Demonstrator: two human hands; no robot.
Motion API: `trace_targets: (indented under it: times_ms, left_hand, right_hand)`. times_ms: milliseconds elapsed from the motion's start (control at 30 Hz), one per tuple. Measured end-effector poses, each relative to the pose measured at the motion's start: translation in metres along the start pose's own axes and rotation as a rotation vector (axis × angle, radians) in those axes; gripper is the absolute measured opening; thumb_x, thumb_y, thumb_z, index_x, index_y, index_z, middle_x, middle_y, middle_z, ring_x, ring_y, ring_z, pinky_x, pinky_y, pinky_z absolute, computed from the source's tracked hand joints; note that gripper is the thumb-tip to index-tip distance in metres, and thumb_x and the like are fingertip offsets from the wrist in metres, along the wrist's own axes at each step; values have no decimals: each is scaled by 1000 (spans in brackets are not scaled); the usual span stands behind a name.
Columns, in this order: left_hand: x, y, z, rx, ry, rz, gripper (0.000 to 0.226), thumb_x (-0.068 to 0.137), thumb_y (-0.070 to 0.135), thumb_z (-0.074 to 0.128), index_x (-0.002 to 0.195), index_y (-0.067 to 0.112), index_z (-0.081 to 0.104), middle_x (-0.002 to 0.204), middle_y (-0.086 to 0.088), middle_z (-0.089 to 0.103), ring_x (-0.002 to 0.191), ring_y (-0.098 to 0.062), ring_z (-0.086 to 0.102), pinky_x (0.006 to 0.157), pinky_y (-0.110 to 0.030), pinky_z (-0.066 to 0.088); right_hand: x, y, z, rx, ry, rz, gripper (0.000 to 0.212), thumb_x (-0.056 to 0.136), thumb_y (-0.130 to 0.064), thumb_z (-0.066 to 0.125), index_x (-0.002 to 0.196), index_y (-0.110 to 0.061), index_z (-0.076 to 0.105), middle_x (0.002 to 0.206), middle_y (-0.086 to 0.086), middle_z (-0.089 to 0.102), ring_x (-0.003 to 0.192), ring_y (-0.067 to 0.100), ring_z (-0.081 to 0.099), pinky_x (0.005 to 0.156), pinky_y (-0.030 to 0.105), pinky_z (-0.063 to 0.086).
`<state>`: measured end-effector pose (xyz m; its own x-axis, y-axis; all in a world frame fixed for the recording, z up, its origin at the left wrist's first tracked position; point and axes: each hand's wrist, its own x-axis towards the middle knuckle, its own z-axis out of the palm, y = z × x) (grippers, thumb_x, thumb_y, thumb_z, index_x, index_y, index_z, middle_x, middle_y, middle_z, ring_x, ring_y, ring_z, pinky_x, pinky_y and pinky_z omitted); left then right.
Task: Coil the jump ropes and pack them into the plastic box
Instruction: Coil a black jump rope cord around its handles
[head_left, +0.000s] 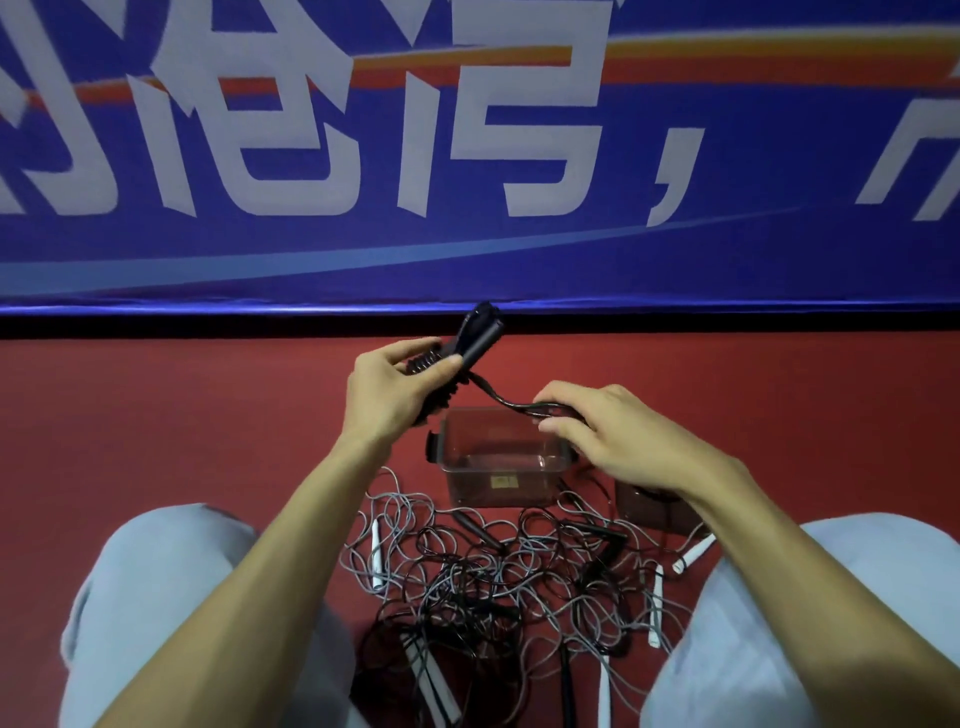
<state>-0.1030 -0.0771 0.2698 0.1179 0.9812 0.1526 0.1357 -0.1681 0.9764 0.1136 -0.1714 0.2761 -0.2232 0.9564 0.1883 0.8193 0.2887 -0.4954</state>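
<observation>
Black jump rope (480, 335) mid-coiling above the plastic box (467, 480). Left hand (389, 395) grips the paired handles, with cord partly wound round them; right hand (623, 436) holds the free strand in curled fingers. The box stands on the red floor (208, 415) and looks empty. A tangled pile of ropes (493, 577), black and grey, lies between the knees; most of the task appears to remain.
</observation>
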Motion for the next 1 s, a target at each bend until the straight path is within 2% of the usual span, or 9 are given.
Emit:
trace_targets:
  times_ms: [67,167,300,400,533,667,767,833,1000]
  left_hand:
    - [3,-7,2,270,-56,94,50,72,38,84,118,26,70,91,-2,76,72,-15,73,66,-31,59]
    - [0,-11,9,575,-218,182,59,64,50,83,118,31,69,107,1,74,92,-14,71,83,-39,58]
    - [-5,-17,17,758,-495,243,56,65,50,83,113,34,59,99,5,69,92,-17,66,82,-44,55]
    - [-10,-24,22,742,-643,294,53,72,40,84,111,29,50,100,8,65,94,-17,63,82,-46,53]
    - [-16,-23,28,774,-709,393,49,77,29,78,120,27,56,105,10,59,99,-15,58,88,-41,50]
    - [-25,-15,31,814,-716,425,49,68,55,65,104,23,64,90,13,48,83,-12,53,79,-41,50]
    - [-31,-12,32,787,-712,386,65,62,71,72,108,25,66,96,6,54,89,-11,55,82,-38,51]
    - [-32,-11,31,754,-666,370,70,62,81,63,108,28,67,94,6,55,88,-10,56,79,-39,51]
    - [-31,-3,30,496,-648,316,23,84,36,70,107,33,69,93,1,62,81,-7,56,70,-24,40]
  right_hand:
    - [-1,-4,-2,-65,33,-110,15,99,-19,53,110,-20,63,71,-12,56,64,2,52,63,22,41]
    - [2,-3,-1,-182,101,-245,17,95,-12,58,109,-12,69,86,-10,58,75,4,50,68,18,41]
    - [1,-3,2,-272,166,-283,11,92,-16,64,102,-18,69,84,-6,60,73,12,53,62,33,49]
    - [1,-3,2,-277,295,-237,10,89,-25,67,99,-21,68,88,-7,67,78,18,62,62,33,50]
    - [2,-1,1,-212,402,-69,23,80,-40,74,87,-19,66,81,-7,67,75,19,59,66,35,48]
    - [4,1,6,-205,433,79,32,77,-54,71,84,-23,69,81,-9,66,78,15,57,68,31,42]
    - [8,2,8,-113,392,233,34,72,-61,72,80,-28,71,74,-11,67,74,13,60,67,29,45]
    - [10,5,4,52,337,321,31,68,-57,77,73,-27,71,64,-9,66,63,11,62,60,26,46]
    - [11,14,-4,560,260,420,19,75,-35,80,78,-18,74,80,-6,71,83,10,62,75,25,44]
